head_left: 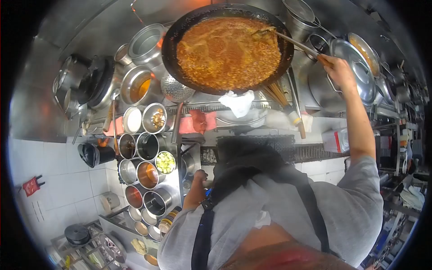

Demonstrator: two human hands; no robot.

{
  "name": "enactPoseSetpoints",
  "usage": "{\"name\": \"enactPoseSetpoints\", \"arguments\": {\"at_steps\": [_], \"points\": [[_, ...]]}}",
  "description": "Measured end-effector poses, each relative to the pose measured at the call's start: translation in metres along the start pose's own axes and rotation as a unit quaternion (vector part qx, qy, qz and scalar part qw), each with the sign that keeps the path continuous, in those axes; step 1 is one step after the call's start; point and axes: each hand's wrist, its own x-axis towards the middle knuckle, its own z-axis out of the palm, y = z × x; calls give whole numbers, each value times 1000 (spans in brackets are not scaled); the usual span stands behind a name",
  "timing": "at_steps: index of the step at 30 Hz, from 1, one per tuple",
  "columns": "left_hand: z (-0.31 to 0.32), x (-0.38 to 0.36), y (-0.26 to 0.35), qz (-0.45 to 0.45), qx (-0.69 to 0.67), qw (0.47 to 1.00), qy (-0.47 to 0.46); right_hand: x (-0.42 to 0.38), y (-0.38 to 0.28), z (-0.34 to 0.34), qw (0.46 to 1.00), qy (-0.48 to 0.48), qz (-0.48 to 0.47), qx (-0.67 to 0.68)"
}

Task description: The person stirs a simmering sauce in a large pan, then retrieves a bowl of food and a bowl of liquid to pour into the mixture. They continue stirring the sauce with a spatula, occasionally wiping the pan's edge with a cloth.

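My right hand (337, 72) is closed around the wooden grip of a long-handled wok ladle (292, 41). The ladle's shaft crosses the right rim of a big black wok (168, 58), and its head is partly sunk in the food. Red-orange sauce with small chopped bits (225, 54) fills much of the wok. Low beside my body, near the steel counter with the pots, is my left hand (200, 176). Its fingers are curled, and whatever they may hold is hidden. A crumpled white cloth (237, 104) lies against the wok's near rim.
Several steel pots stand on the left, one with chopped green vegetable (165, 162). A perforated skimmer (177, 89) rests left of the wok, its handle pointing toward me. A bamboo brush (276, 93) lies near the wok. Large lidded pots (324, 85) stand at right.
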Motion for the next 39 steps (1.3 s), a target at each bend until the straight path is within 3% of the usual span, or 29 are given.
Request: {"name": "enactPoseSetpoints", "arguments": {"at_steps": [2, 4, 6, 7, 9, 11, 12, 15, 21, 22, 23, 25, 26, 27, 29, 30, 31, 33, 35, 37, 39], "points": [[-4, 15, 1, 61, 91, 994, 2, -21, 6, -20, 1000, -14, 10, 6], [-8, 31, 1, 60, 62, 996, 9, -44, 3, -38, 999, -15, -37, -33], [-4, 60, 4, 56, 29, 998, 17, -63, -12, -57, 997, -55, -3, -48], [4, 85, 6, 10, 0, 1000, 11, -72, -17, -61, 994, -90, 30, -59], [-5, 96, 15, -35, -34, 999, 3, -89, -15, -54, 996, -76, -9, -45], [-25, 83, 24, 1, -109, 992, 64, -99, -8, -35, 995, -50, -86, -12], [14, 123, 4, -28, -411, 907, 82, -101, -16, -25, 995, -51, -81, 4], [11, 122, 10, -27, -408, 911, 44, -97, -31, 19, 994, -56, -85, 35], [40, 93, 3, -40, -449, 889, 81, -56, -51, 108, 993, -27, -116, 8], [31, 89, -3, 42, -325, 945, 17, -46, -56, 117, 993, -37, -109, -5], [42, 88, -7, 57, -200, 978, 19, -35, -60, 126, 993, -36, -113, -1], [10, 39, 9, 86, 66, 993, 37, -13, -68, 142, 992, -63, -95, -49], [-1, 28, 12, 21, -25, 999, -18, -2, -72, 149, 990, -82, -91, -66], [13, 31, 7, 14, -28, 999, -16, 9, -75, 153, 990, -81, -97, -62], [40, 31, 1, -21, -81, 994, 71, 29, -82, 161, 990, -66, -103, -71], [37, 17, 2, 56, -3, 995, 80, 40, -82, 164, 990, -83, -91, -74], [30, 9, 6, 50, -4, 995, 81, 52, -81, 166, 990, -82, -96, -70], [65, 29, -7, -32, -294, 955, -14, 71, -78, 167, 993, -69, -64, -69], [60, 19, 2, -27, -235, 971, -16, 84, -74, 165, 996, -20, -70, -52], [60, 11, 5, -20, -175, 984, -19, 97, -62, 161, 997, -32, -47, -54], [65, 6, 5, -114, -231, 953, 158, 99, -44, 157, 998, 8, -54, -32]]}}
